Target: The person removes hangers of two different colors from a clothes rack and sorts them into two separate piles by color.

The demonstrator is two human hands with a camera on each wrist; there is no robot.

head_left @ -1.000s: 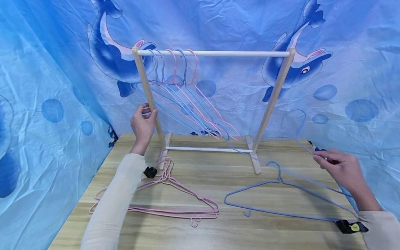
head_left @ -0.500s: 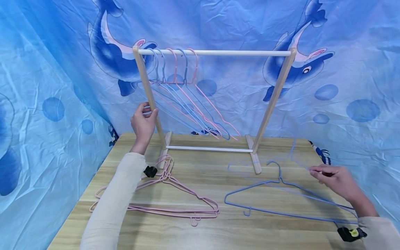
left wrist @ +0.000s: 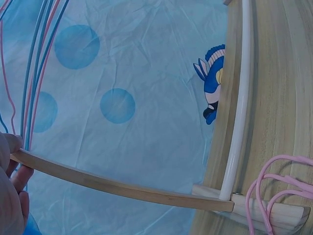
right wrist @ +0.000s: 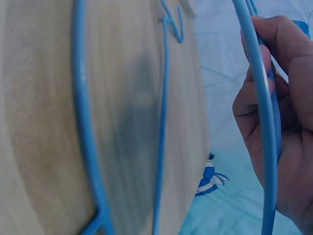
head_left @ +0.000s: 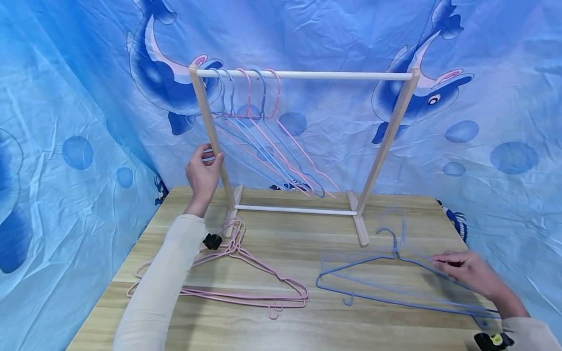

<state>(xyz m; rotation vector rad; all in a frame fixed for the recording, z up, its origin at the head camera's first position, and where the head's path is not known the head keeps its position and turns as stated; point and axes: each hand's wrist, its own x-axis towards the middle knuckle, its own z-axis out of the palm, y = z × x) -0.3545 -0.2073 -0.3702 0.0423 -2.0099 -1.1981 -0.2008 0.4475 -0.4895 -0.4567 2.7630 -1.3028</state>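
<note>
My left hand (head_left: pixel 203 175) grips the left wooden post (head_left: pixel 204 105) of a small clothes rack, thumb and fingers on either side. Several blue and pink hangers hang from the rack's white top rod (head_left: pixel 342 75), bunched toward the left. At the right, my right hand (head_left: pixel 470 275) pinches a blue hanger (right wrist: pixel 266 127); in the head view that hanger is blurred and faint. Below it, another blue hanger (head_left: pixel 334 270) lies flat on the table, its hook pointing away from me. Whether the two blue hangers touch, I cannot tell.
Several pink hangers (head_left: pixel 232 249) lie stacked on the table (head_left: pixel 281 329) at the left, partly under my left forearm. The rack's right post (head_left: pixel 388 141) and foot (head_left: pixel 361 230) stand at the table's back. A blue dolphin-print curtain (head_left: pixel 325 34) surrounds the table.
My right hand has come down toward the table, lowering the blue hanger from beside the rack to just over the one lying there. My left hand has stayed on the post.
</note>
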